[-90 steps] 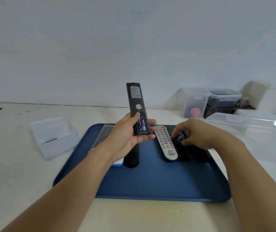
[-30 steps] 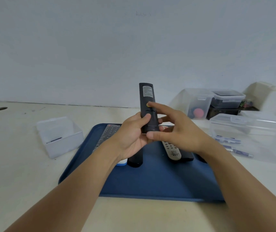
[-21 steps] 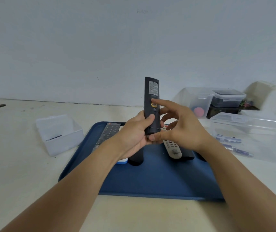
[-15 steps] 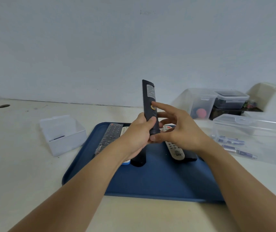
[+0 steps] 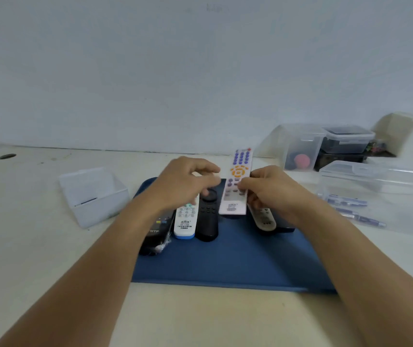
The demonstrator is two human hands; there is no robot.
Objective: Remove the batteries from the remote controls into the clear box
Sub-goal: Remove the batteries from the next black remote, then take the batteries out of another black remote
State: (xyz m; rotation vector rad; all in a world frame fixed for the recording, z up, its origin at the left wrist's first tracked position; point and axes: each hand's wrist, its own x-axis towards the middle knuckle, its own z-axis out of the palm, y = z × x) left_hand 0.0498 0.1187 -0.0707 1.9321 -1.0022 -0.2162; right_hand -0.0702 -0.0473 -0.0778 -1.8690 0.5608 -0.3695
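Right hand (image 5: 273, 194) gripping a white remote (image 5: 236, 182) with purple and orange buttons, raised off the blue tray (image 5: 225, 261), tilted with its far end up, buttons facing the camera. Left hand (image 5: 187, 184) just left of that remote, blurred, fingers loosely curled, holding nothing; contact with the remote not clear.

On the tray's far half, left to right: a black remote in plastic wrap (image 5: 156, 232), a white remote with a blue end (image 5: 185, 220), a plain black remote (image 5: 208, 216), then, partly under the right hand, a beige remote (image 5: 265, 219) lying on another dark one (image 5: 284, 227).

Clear box (image 5: 375, 194) on the worktop (image 5: 50, 271) well right of the tray, open, with several batteries (image 5: 345, 200) showing through its wall and more (image 5: 368, 219) near its front edge. Small frosted tub (image 5: 92, 194) left of the tray, near it but apart. Far right by the wall: more clear containers (image 5: 303, 146), one with a pink ball (image 5: 301, 160) inside, and a lidded box (image 5: 348, 140) with dark contents.
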